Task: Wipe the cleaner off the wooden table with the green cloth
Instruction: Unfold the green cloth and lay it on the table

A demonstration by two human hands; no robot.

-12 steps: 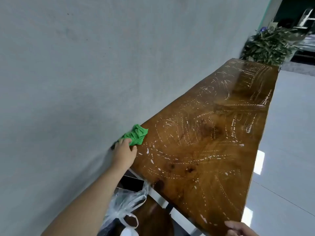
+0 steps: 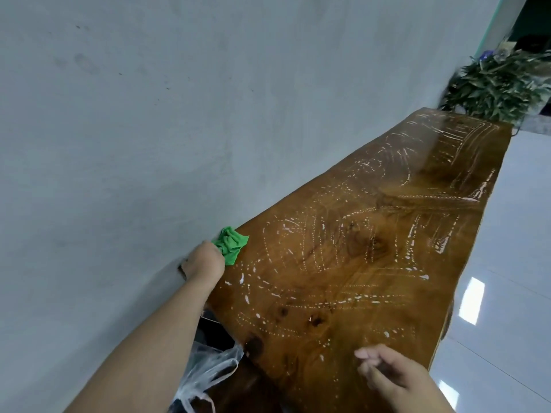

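The green cloth [image 2: 231,244] is bunched up in the left hand [image 2: 204,262], right at the wall-side edge of the wooden table [image 2: 372,368]. White cleaner streaks [image 2: 328,302] run ahead and to the right of it, down the table's length. The right hand [image 2: 387,372] holds nothing, fingers loosely curled, probably hovering near the close end.

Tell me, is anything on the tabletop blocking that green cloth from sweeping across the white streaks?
Nothing visible. The left hand holds the green cloth at the wall-side edge; the wooden table ahead carries only cleaner streaks. The right hand hovers near the front end.
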